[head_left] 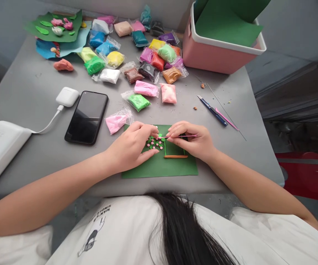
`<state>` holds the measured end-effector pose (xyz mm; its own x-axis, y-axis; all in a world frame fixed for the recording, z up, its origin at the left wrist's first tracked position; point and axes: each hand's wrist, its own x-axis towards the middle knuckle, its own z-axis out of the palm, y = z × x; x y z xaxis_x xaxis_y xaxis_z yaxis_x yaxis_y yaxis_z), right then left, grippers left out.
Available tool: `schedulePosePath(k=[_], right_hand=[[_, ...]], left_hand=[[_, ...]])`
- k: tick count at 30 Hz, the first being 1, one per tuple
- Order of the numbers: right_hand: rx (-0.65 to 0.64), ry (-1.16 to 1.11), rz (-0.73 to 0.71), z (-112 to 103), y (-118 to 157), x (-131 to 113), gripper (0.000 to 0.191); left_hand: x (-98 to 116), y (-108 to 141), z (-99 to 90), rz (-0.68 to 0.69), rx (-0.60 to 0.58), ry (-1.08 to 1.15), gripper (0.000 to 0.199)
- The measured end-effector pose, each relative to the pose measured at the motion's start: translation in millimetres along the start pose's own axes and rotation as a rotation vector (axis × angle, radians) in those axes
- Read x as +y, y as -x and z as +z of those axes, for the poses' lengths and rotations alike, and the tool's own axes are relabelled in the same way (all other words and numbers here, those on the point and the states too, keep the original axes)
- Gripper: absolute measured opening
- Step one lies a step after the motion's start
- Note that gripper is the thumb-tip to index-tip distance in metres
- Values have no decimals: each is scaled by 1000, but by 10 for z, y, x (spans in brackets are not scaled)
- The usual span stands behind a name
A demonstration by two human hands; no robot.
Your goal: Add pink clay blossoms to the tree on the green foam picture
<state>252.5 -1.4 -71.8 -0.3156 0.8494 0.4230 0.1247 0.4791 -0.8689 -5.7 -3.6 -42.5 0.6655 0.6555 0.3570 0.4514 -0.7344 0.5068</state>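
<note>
A green sheet (147,169) lies near the table's front edge. On it are small green leaves with pink dots (154,142), thin green strips and an orange clay bar (175,156). My right hand (190,138) pinches a thin pink tool (189,136), its tip at the top of the leaves. Over the sheet's left part, my left hand (135,145) has its thumb and fingers apart around the leaf cluster, fingertips near the tool's tip. What lies under its fingertips is hidden.
Bagged coloured clay (138,102) spreads across the back. A black phone (86,117), white power bank (6,152) and earbud case (67,96) lie left. At right are a blue cutter (212,110), a pink stick (226,119) and a pink box (211,55).
</note>
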Motion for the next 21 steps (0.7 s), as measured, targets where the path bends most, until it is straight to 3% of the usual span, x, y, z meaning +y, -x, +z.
schedulePosePath(k=[9,13,17,21], right_hand=[[45,-133,51,-15,-29,-112,18],[119,-152,104,-18,-25,-181,17],[204,-225,182,-20,-26,-195,30],[236,-304,325,-29,-37,-180,52]], left_hand=[[-8,-5,-12,-3,34,-37,26],[-60,-56,-250,-79,73,-177,24],[-292,-81,-573,-284,-32,-312,44],[-615,-65,-627,-337,-91,-258,50]])
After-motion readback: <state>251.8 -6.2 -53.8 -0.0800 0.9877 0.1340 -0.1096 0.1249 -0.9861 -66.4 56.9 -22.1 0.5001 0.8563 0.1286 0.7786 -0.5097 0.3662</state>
